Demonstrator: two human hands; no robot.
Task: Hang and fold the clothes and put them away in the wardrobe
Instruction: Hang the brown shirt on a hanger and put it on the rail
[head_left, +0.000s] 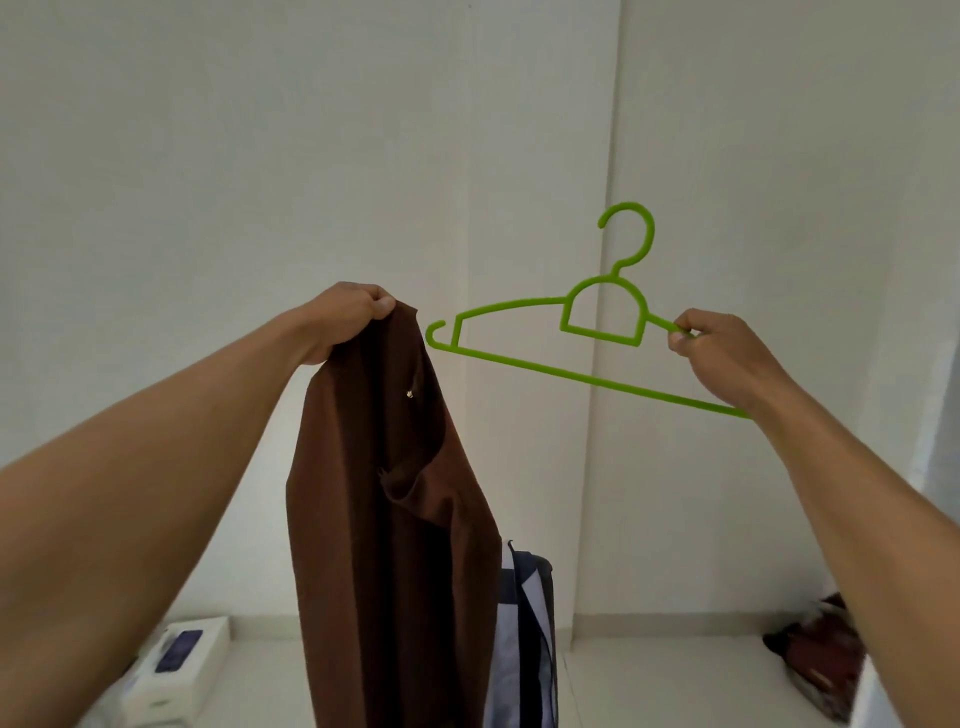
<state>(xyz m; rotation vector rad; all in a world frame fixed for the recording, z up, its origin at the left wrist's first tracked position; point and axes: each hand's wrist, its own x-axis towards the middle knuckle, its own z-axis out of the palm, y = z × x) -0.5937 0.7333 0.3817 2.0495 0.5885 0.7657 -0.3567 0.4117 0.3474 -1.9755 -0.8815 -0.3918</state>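
Shirt and hanger up, not yet joined

Our left hand (348, 317) grips the brown shirt (389, 519) at its top; our right hand (722, 353) pinches the green hanger (545, 364) beside it. Hanging and wardrobe remain.

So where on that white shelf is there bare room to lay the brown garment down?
Two bare patches on the white shelf: a narrow one between the white cardboard box and the hanging brown garment, a wider one between the blue-and-white striped cloth and the dark red bagged bundle. The left and right corners are crowded.
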